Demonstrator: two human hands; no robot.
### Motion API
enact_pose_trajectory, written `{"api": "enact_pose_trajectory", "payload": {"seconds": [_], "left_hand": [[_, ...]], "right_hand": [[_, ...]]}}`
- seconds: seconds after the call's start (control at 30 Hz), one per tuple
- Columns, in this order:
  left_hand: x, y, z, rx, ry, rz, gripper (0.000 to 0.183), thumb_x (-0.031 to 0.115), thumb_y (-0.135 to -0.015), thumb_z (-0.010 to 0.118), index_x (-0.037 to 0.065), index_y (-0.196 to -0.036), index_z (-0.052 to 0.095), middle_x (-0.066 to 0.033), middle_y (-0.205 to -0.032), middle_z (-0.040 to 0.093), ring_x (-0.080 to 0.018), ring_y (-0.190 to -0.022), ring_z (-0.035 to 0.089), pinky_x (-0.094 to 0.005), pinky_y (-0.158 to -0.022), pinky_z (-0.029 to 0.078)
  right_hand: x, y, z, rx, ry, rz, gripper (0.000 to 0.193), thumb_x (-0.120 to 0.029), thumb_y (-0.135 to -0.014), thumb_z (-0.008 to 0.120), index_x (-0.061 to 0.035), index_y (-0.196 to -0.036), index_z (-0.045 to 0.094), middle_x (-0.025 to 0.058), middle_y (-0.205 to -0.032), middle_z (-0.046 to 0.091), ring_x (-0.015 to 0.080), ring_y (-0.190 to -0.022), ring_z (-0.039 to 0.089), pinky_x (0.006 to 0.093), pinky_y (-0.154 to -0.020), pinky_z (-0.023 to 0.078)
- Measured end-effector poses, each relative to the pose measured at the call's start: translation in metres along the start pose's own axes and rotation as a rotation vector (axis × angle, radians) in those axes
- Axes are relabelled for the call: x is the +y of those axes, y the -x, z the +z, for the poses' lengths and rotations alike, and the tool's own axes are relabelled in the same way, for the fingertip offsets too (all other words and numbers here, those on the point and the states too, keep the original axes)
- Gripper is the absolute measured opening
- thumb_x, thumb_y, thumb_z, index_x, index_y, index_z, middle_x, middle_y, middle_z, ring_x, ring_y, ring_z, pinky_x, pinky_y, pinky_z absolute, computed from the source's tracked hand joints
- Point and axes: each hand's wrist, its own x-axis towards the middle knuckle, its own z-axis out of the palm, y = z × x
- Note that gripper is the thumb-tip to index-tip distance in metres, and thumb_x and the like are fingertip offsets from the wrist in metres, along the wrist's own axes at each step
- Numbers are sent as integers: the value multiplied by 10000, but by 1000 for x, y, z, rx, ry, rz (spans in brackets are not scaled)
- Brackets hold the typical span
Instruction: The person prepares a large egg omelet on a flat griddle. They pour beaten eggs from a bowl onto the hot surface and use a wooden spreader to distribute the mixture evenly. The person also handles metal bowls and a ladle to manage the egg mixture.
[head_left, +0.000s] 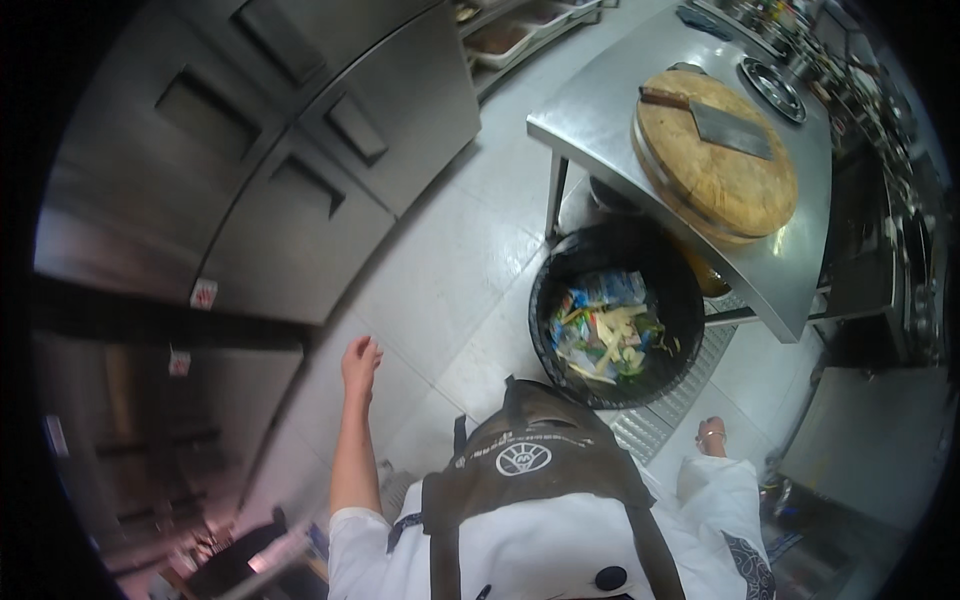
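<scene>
My left hand point(361, 362) hangs over the tiled floor at my side, between the steel cabinets and my apron. Its fingers are loosely bent with a small gap, and I see nothing in them. On the other side, my right hand point(711, 437) hangs low near a floor grate; a ring-like band shows on it, and its fingers are mostly hidden. Neither hand touches anything I can see. In front of me stands a black bin point(690, 300) holding vegetable scraps and crumpled plastic point(612, 325). Beyond it, a cleaver point(730, 130) lies flat on a round wooden chopping block point(715, 190).
The chopping block rests on a steel table point(600, 105), whose near corner juts beside the bin. A metal plate point(773, 88) lies behind it. Steel refrigerator cabinets point(300, 200) line the left. A metal drain grate point(690, 385) runs beside the bin; cooking equipment point(870, 250) stands at right.
</scene>
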Motion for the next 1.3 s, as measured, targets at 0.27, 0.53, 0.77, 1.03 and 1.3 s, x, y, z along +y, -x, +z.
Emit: {"api": "enact_pose_trajectory", "payload": {"seconds": [0.27,0.53,0.77,1.03,1.3], "left_hand": [[144,-207,114,-501,-462,657,343,126,-756,587,35,-1078,508,-135,-943,592,-224,-811,598,-311,-704,482],[17,-281,-58,-168,-505,-321,319,151,-744,583,20,-1032,543,-96,-755,589,-160,-687,575,-390,-580,464],[40,-391,-12,-248,-489,-381,319,157,-766,573,27,-1055,538,-108,-839,592,-175,-765,576,-353,-655,455],[157,-581,103,-662,-550,-45,319,163,-791,562,34,-1081,532,-123,-934,595,-191,-854,577,-311,-740,445],[292,-689,273,-912,-503,186,334,174,-821,540,18,-1115,507,-142,-1016,592,-209,-946,573,-283,-807,437]], "right_hand": [[-223,119,68,-235,431,-257,228,-180,-772,483,-4,-757,627,168,-882,613,289,-881,579,374,-725,468],[-605,201,74,-507,196,-946,327,-261,-768,500,-40,-996,578,164,-967,592,316,-925,552,386,-806,437],[-850,273,38,-520,-188,-1276,305,-219,-811,513,-32,-1050,538,160,-917,612,286,-857,592,337,-767,465],[-988,223,15,-328,-448,-985,290,-192,-802,544,-31,-1042,549,148,-885,620,233,-836,601,317,-740,466],[-1064,105,-29,-134,-645,-821,248,-130,-786,527,23,-980,554,148,-772,621,214,-696,610,296,-648,475]]}}
